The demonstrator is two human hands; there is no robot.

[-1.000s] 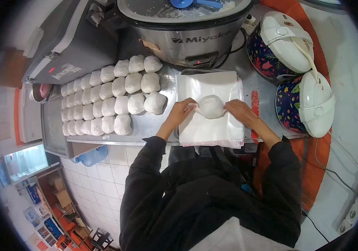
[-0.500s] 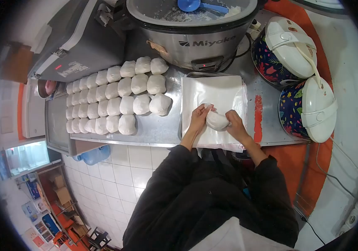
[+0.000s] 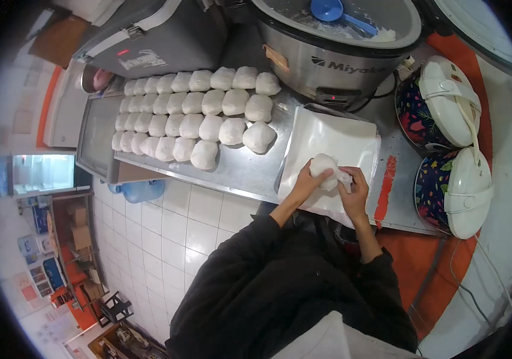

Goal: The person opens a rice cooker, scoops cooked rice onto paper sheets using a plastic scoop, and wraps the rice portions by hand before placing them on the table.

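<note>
A round, white paper-wrapped rice bundle [image 3: 323, 166] is held above a stack of white wrapping sheets [image 3: 353, 136]. My left hand [image 3: 310, 184] cups the bundle from its left side, with the thumb pressed on its front. At the bundle's right, my right hand [image 3: 355, 192] pinches the gathered end of the wrapper. To the left, several similar wrapped bundles [image 3: 213, 102] sit in rows on the metal table [image 3: 238, 170].
A rice cooker [image 3: 340, 75] with a blue scoop [image 3: 328, 10] and some rice inside stands behind the sheets. Two flowered containers with white lids [image 3: 447, 102] are at the right. A grey cooler box [image 3: 172, 45] stands at the back left.
My left hand has moved from the wrapper's edge to around the bundle. My right hand now pinches the gathered wrapper end. The camera view has shifted and tilted.
</note>
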